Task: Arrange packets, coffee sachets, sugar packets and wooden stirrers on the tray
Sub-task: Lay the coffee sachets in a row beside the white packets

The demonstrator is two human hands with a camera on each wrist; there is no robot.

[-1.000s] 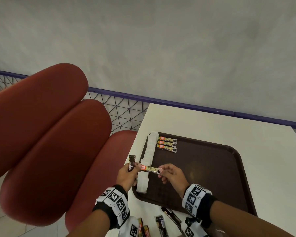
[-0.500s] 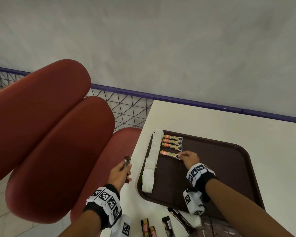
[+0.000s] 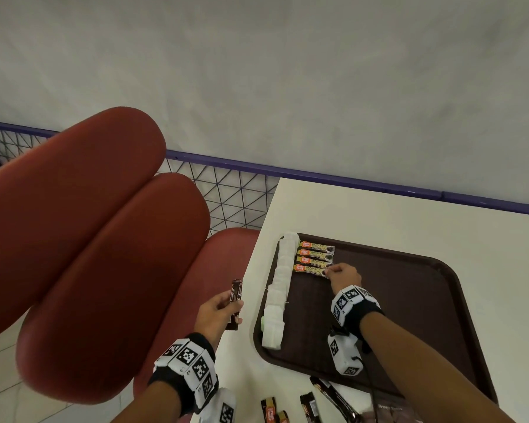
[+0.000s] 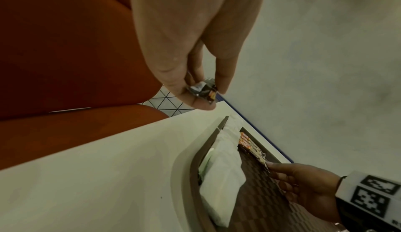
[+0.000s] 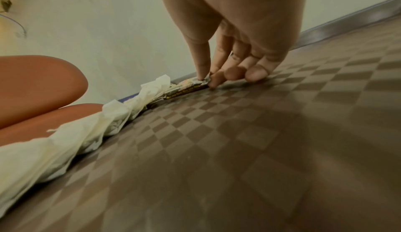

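A dark brown tray lies on the white table. A column of white packets runs along its left edge. Beside them at the far left lie several gold coffee sachets in a stack of rows. My right hand pinches the right end of the nearest sachet, which lies flat on the tray; in the right wrist view thumb and forefinger pinch its crimped end. My left hand holds a dark sachet upright, off the table's left edge, over the red seat.
Red padded seats fill the left. More dark and orange sachets lie on the table near me, below the tray. A blue rail and grey wall stand behind the table.
My right hand carried the gold sachet from my left hand to the far left of the tray and laid it below the other three. My left hand drew back left with the dark sachet.
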